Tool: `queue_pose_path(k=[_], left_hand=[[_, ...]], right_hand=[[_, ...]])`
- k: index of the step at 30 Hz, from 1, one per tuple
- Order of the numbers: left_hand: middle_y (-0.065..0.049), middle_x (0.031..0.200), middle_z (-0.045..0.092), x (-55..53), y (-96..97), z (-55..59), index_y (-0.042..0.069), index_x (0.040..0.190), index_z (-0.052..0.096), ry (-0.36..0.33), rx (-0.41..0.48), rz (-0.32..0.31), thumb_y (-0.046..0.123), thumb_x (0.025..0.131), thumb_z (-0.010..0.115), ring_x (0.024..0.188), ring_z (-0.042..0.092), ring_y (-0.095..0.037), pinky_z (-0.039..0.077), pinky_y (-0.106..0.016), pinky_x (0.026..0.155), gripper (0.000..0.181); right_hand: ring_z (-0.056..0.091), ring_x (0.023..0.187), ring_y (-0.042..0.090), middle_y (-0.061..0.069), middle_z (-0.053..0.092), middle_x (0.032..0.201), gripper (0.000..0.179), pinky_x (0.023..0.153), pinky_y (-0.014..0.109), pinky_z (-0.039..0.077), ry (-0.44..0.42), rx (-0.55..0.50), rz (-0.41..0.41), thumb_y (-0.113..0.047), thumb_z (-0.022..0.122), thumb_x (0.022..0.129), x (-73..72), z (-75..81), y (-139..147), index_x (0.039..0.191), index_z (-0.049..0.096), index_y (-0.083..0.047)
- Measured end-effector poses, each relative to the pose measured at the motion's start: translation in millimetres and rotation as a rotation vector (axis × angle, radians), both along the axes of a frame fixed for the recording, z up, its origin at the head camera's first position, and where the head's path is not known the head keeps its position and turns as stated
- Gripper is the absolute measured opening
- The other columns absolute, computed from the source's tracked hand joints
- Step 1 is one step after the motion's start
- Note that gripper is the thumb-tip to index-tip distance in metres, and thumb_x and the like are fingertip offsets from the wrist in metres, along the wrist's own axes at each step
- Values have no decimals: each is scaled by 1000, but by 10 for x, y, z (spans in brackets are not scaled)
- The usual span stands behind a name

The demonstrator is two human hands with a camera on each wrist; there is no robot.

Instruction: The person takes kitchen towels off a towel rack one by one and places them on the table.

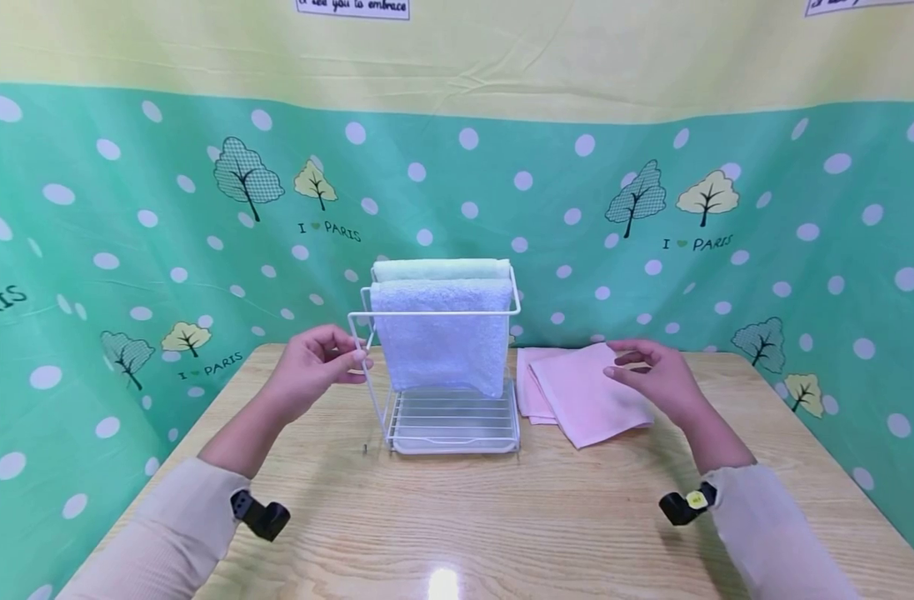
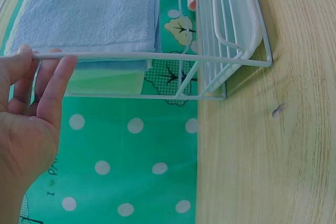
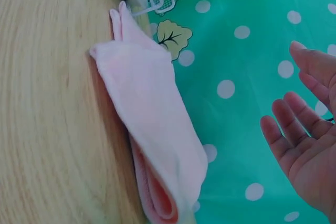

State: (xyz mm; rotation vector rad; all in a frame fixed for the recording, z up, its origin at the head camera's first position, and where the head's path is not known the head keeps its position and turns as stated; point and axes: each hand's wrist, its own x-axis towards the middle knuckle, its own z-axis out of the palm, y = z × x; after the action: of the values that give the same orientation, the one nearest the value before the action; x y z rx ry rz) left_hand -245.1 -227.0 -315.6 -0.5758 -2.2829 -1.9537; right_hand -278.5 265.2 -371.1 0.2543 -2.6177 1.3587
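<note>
A white wire towel rack (image 1: 457, 443) stands on the table. Over its upper bars hang a pale blue towel (image 1: 445, 337) and, behind that, a pale green towel (image 1: 442, 268). My left hand (image 1: 317, 367) pinches the rack's left upright wire between thumb and fingers, as the left wrist view also shows. To the right of the rack lies a folded pink towel (image 1: 587, 392), its layers askew. Just above its right part is my right hand (image 1: 659, 379), fingers apart and holding nothing. In the right wrist view a gap separates this hand (image 3: 307, 145) from the towel.
Under the rack's lower wires sits a pale tray (image 1: 457, 421). A green polka-dot curtain (image 1: 442, 192) hangs right behind the wooden table (image 1: 457, 517) and along both sides. Each wrist carries a small black camera (image 1: 260, 514).
</note>
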Motion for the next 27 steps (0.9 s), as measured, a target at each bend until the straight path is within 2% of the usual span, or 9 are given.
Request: queue_pose_path(k=[6, 9, 12, 16, 21, 27], left_hand=[[-24, 98, 66, -2, -7, -7, 2, 92, 63, 7, 4, -8, -3, 92, 64, 89, 70, -29, 61, -43, 76, 4], [-24, 99, 65, -2, -8, -5, 3, 91, 63, 7, 9, -9, -2, 92, 65, 89, 70, -28, 61, -43, 75, 5], [-17, 96, 68, -3, -6, -3, -1, 92, 62, 6, 8, -8, -1, 92, 65, 87, 71, -24, 61, -42, 75, 3], [-7, 93, 69, -2, 1, 5, -2, 93, 62, 3, 5, -10, 0, 92, 65, 87, 71, -23, 61, -42, 76, 4], [-11, 94, 68, 0, 3, 10, 5, 90, 63, 0, 10, -11, -2, 92, 64, 87, 71, -23, 61, -43, 76, 7], [-6, 93, 69, -3, -1, 14, 6, 90, 63, -5, 7, -9, -2, 92, 64, 89, 70, -26, 61, -42, 76, 8]], right_hand=[[59, 111, 32, 15, 62, 121, 52, 91, 47, 55, 10, -2, 13, -33, 75, 87, 10, 38, -41, 130, 60, -8], [59, 111, 31, 15, 62, 121, 52, 92, 49, 55, 17, -7, 19, -33, 75, 87, 17, 67, -59, 130, 60, -8], [59, 111, 31, 14, 61, 121, 51, 92, 49, 55, 20, -14, 27, -34, 75, 87, 27, 99, -77, 129, 60, -8], [59, 110, 29, 13, 60, 122, 48, 89, 39, 57, 28, -13, 43, -33, 74, 88, 38, 147, -100, 129, 61, -10], [59, 109, 28, 13, 60, 121, 46, 83, 22, 56, 45, -20, 72, -31, 74, 89, 48, 249, -150, 127, 62, -9], [59, 109, 30, 12, 60, 121, 47, 81, 20, 56, 53, -3, 89, -33, 73, 89, 71, 376, -209, 128, 61, -10]])
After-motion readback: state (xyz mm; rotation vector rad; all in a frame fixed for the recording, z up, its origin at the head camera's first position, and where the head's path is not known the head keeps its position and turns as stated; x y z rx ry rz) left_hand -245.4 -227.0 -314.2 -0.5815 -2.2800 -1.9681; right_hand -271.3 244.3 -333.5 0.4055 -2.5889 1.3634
